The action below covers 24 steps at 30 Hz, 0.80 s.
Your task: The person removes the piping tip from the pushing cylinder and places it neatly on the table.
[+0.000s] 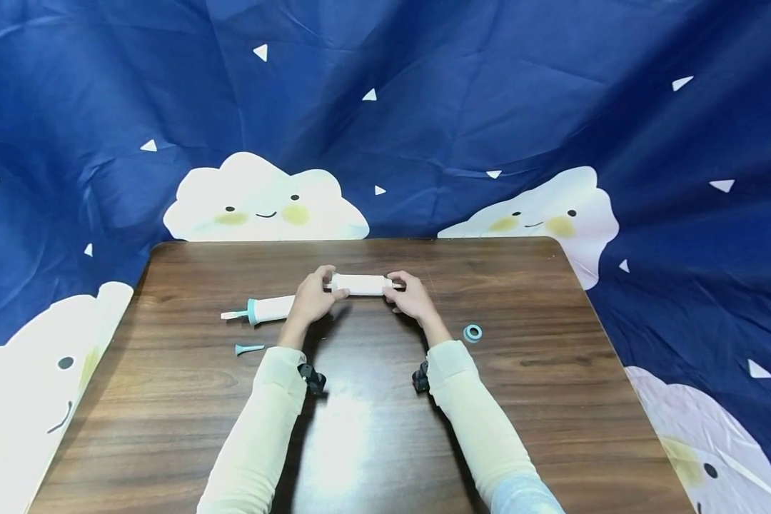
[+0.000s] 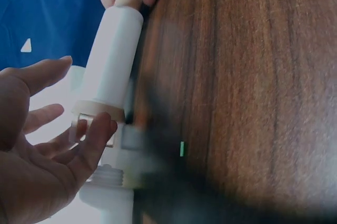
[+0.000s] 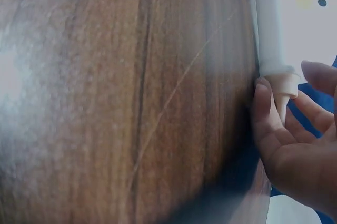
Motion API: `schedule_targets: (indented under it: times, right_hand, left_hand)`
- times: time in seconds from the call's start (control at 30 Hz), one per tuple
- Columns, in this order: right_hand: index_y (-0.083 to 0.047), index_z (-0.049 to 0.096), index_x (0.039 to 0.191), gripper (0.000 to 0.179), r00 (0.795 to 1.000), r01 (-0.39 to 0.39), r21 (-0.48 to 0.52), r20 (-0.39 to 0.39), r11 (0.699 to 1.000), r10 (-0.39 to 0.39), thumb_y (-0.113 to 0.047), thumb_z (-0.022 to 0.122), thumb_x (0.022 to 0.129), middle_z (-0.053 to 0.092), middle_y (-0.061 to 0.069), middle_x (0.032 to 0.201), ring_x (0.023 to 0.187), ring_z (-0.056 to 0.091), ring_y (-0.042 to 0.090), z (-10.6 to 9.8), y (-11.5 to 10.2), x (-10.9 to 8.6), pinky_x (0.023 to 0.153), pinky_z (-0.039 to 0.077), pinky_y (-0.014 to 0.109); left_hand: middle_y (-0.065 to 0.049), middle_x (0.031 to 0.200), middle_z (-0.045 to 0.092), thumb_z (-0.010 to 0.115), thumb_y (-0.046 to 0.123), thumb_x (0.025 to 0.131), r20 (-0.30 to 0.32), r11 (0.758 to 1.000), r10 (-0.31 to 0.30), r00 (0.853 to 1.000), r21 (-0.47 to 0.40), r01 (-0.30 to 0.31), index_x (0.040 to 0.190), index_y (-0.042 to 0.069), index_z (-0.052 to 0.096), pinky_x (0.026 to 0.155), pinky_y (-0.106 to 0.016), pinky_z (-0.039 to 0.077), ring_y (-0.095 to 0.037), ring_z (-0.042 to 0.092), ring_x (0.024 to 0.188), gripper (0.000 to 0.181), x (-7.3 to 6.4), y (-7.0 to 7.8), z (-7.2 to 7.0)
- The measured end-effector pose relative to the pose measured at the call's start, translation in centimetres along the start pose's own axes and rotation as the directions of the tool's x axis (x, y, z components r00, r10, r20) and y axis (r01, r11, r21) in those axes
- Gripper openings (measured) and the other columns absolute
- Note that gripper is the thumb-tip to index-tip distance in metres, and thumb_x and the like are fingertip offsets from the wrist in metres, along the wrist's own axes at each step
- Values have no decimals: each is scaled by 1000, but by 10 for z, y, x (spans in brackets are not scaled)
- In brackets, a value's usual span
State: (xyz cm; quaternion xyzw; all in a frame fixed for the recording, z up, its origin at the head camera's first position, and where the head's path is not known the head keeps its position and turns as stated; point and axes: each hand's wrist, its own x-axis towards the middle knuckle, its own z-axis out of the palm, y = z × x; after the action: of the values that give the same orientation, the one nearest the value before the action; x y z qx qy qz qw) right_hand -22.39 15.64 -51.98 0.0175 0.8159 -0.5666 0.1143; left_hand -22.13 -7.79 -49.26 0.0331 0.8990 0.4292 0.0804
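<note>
On the table (image 1: pixel 552 414), a blue-collared tube (image 1: pixel 274 309) lies leftmost, its right end hidden, with a blue nozzle (image 1: pixel 249 349) just nearer the person. The left hand (image 1: pixel 315 294) grips 1 end of a white tube (image 1: pixel 365 285), which spans between the 2 hands; the right hand (image 1: pixel 414 294) grips its tapered end. A blue ring (image 1: pixel 472 333) lies near the right wrist.

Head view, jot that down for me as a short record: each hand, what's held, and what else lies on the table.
Left hand: holds the left end of a white tube
Right hand: holds its right end
Second tube: white, teal collar, partly hidden by the left hand
Small teal piece: nearer the person than the second tube
Teal ring: right of the right hand
Table: brown wood grain
</note>
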Motion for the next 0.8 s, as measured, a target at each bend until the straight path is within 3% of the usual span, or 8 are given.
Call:
schedule_targets:
  times: [0.2,0.37,0.67,0.8]
  right_hand:
    - [5,59,125,26,999,5,123,-38,992,-1,-1,60,100,65,22,116,93,71,35,3,2,2,68,60,31]
    - [6,60,120,22,998,1,155,-63,988,9,2,58,98,67,19,107,90,71,34,4,5,4,67,60,30]
    - [4,60,127,27,998,-30,190,-54,981,41,0,58,100,63,18,114,89,71,25,5,11,8,71,60,27]
    - [5,60,128,28,998,-33,198,-51,980,44,0,58,100,63,18,114,87,71,22,5,13,9,72,60,27]
  left_hand:
    - [-21,134,56,72,31,94,11,999,-24,1000,26,24,148,3,46,107,-50,40,-37,52,125,66,3,-2,6]
    - [-22,133,56,70,30,95,13,999,-26,1000,26,26,145,1,47,106,-51,40,-38,51,125,62,5,0,9]
    - [-24,143,50,69,24,98,50,1000,-28,998,-3,28,148,4,38,108,-53,39,-39,48,130,62,4,0,12]
    - [-23,145,50,66,18,99,30,1000,-17,999,-4,17,147,4,40,110,-53,38,-39,48,133,56,5,-1,14]
